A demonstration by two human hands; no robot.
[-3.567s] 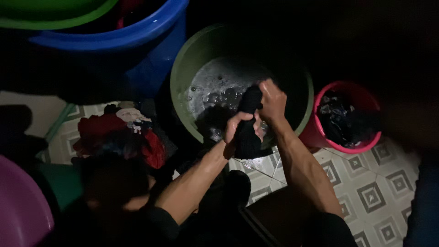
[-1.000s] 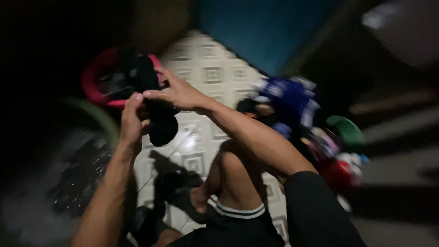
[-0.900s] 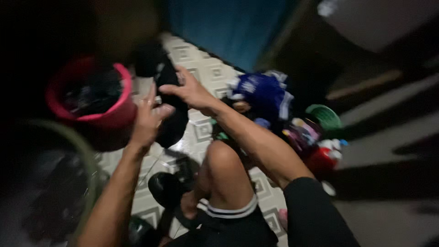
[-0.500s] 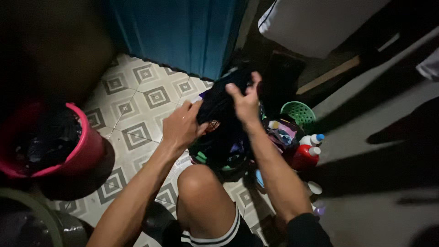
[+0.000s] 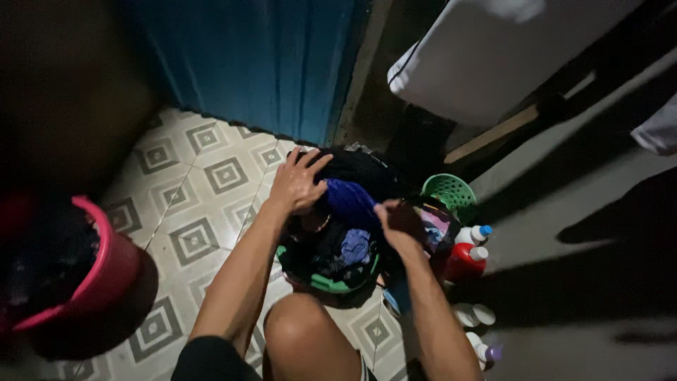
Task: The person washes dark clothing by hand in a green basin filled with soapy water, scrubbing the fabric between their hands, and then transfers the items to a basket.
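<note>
Left hand: my left hand (image 5: 297,185) lies spread, fingers loose, on the dark clothes; pressing, not gripping.
Right hand: my right hand (image 5: 399,224) is curled at the heap's right edge; too dim to tell if it pinches cloth.
Blue garment: the blue garment (image 5: 348,200) lies between both hands, touching the left, long axis running down toward the right.
Heap: it fills the green basin (image 5: 326,283), ahead of my knee (image 5: 305,331).
Nearer: left.
Around: pink bucket (image 5: 106,271) well apart, far left; bottles (image 5: 468,248) just right.
</note>
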